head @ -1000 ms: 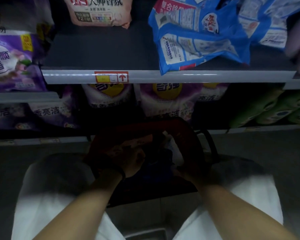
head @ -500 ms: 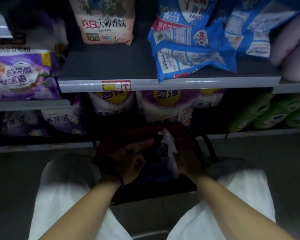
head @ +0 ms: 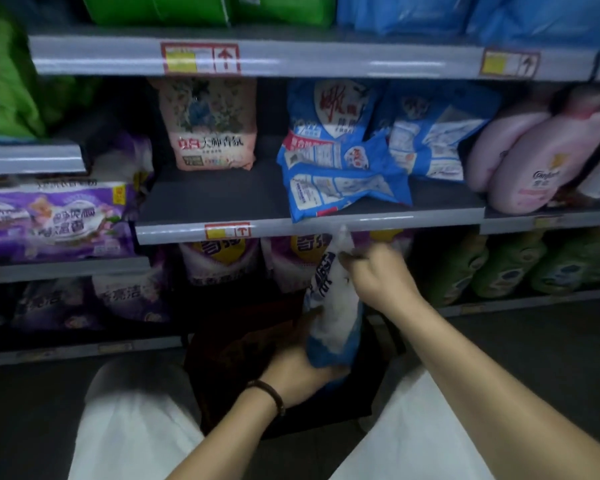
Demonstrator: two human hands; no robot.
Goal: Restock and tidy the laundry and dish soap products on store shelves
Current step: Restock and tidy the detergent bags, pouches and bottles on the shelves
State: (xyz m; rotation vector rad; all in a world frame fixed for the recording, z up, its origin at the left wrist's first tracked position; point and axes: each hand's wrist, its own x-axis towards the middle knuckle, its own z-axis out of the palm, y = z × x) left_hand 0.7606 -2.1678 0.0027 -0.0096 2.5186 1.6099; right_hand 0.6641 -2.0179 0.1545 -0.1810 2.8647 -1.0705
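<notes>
The middle shelf (head: pixel 222 202) is where the step is judged to end, since a wide bare stretch is seen between the pink pouch (head: pixel 210 133) and the slumped blue bags (head: pixel 340 181); that gap should be aimed for, or the blue pile should first be stood up so that like is set with like. The dark basket (head: pixel 243 341) is seen on the floor between the knees, below the lift; it should be cleared straight upward so that nothing is snagged on its rim. The blue-and-white bag (head: pixel 333 306) is held upright above the basket, its top corner just under the shelf's front lip; it should be drawn back a little before it is raised, lest the lip be struck. Its base is gripped from below by the left hand (head: pixel 291 372); its upper part is pinched by the right hand (head: pixel 374 275); the soft contents are likely to sag, so the weight is best borne underneath.
</notes>
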